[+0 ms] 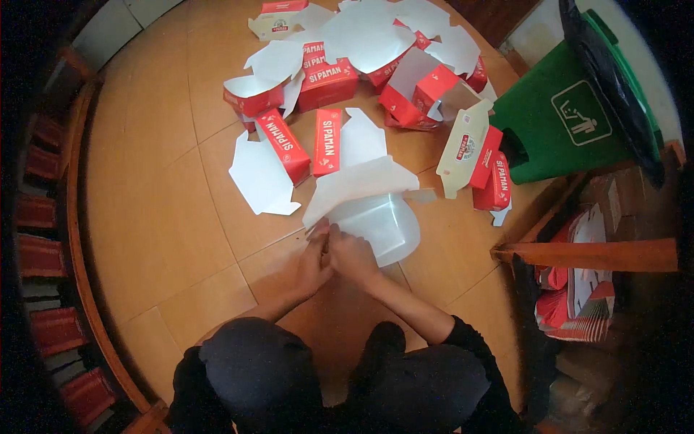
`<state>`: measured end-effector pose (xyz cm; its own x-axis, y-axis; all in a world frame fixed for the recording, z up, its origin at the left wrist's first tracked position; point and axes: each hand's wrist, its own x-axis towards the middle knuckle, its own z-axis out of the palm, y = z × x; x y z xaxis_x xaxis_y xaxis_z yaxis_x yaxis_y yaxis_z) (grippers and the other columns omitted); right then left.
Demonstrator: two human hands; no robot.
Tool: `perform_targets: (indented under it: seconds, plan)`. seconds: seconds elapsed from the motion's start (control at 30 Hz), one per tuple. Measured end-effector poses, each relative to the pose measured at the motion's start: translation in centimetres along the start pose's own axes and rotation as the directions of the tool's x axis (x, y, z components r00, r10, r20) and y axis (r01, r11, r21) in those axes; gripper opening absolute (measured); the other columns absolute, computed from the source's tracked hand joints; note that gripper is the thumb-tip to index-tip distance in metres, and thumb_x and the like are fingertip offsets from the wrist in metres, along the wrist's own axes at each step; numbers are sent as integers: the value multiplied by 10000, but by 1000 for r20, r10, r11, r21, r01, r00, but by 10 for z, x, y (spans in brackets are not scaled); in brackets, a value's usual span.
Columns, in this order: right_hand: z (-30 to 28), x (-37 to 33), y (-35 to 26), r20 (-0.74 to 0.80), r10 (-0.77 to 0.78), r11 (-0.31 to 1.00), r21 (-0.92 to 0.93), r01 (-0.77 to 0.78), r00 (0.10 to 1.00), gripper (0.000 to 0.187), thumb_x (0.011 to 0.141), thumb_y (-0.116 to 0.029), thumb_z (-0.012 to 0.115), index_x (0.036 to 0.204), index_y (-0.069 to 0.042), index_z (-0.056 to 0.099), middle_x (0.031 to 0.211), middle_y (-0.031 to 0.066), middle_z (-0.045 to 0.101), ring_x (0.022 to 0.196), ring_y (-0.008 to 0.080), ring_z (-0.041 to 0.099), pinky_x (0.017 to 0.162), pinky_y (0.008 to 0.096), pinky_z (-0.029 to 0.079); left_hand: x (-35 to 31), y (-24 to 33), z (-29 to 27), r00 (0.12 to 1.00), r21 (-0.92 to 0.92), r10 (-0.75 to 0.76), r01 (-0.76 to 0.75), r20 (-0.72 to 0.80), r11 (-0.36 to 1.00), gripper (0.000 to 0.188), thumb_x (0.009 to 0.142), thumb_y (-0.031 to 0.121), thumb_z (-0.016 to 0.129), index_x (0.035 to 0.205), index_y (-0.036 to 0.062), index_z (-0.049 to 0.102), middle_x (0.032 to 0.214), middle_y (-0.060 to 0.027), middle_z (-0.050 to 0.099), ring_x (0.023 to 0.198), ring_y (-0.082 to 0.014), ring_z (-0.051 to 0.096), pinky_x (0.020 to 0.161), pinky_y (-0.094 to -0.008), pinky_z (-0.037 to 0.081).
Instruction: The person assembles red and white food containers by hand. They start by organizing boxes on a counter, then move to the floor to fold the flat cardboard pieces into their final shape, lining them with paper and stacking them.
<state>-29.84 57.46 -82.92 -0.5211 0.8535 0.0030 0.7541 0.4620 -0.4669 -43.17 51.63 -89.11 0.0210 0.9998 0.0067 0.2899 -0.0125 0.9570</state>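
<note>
Low in front of me, both hands meet at the near left corner of a cardboard food box, its whitish inside facing up and its lid flap raised on the far side. My left hand is closed, with its fingers pressed together at that corner. Beside it, my right hand is closed over the same edge, its knuckles up. The fingertips of both are partly hidden. Just beyond the lid lies a red box with a white flap, next to another red box with its flap spread to the left.
Several red-and-white boxes are heaped on the orange tiled floor farther off. At the right, a red box lies by a green bin with a black liner. Flat red cartons are stacked under a wooden bar.
</note>
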Motion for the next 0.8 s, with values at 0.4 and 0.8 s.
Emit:
perform_targets:
  seconds: [0.4,0.8]
  plan:
    - [-3,5,3,75,143,981,-145,-131,987,294,930,-340,544,936,-48,582,666,182,665,591,391,676,517,483,535,8,22,1,984,354,-166,178,-65,918,586,811,153,684,1359,40,509,1301,-239,560,1013,-432,624,806,-468,538]
    - [12,4,14,-67,154,985,-71,-159,986,239,860,-268,577,943,-45,570,712,186,680,589,393,677,508,499,534,8,7,15,994,83,-80,74,77,994,869,721,146,751,1446,-59,316,1341,-254,507,1254,-350,521,1043,-393,422]
